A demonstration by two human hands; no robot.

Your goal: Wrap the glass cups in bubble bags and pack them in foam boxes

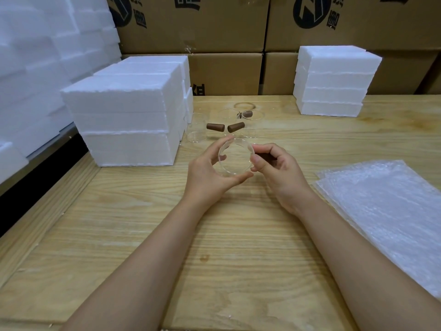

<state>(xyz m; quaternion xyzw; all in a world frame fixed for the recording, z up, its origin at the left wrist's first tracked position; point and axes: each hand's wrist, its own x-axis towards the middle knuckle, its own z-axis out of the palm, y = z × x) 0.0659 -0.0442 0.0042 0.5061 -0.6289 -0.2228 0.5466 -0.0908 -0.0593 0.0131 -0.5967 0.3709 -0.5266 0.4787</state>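
I hold a clear glass cup [235, 156] above the middle of the wooden table [143, 235], its round mouth facing me. My left hand [210, 170] cups its left side, thumb under the rim and fingers behind. My right hand [278, 168] grips the brown handle on the cup's right side, thumb against the rim. Behind stand more glass cups [196, 130] with brown handles [215, 127]. A pile of bubble bags [391, 211] lies flat at the right. White foam boxes are stacked at the left [128, 115] and the back right [334, 82].
Cardboard cartons [214, 32] form a wall along the table's back edge. More white foam pieces [43, 56] are piled beyond the table's left edge. Bare wood lies in front of my hands.
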